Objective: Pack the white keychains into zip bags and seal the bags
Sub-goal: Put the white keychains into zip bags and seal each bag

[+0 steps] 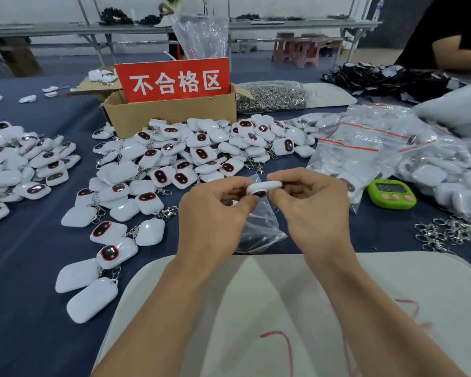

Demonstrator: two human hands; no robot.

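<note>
Tabletop (pixel 25 268): left hand (pixel 215 213), right hand (pixel 316 210) pinch keychain (pixel 265 186) (edge-on).

Folding tables (pixel 297 24) (pink stools (pixel 297 50) under), wht wall (pixel 283 5)

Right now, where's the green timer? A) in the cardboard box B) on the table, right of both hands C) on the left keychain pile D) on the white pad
B: the green timer sits on the table beside the right hand.

A white keychain (pixel 264 187) is being pinched between the left hand (pixel 215 210) and right hand (pixel 314 205) above a clear zip bag (pixel 259 227) over the counter (pixel 25 268).
</note>
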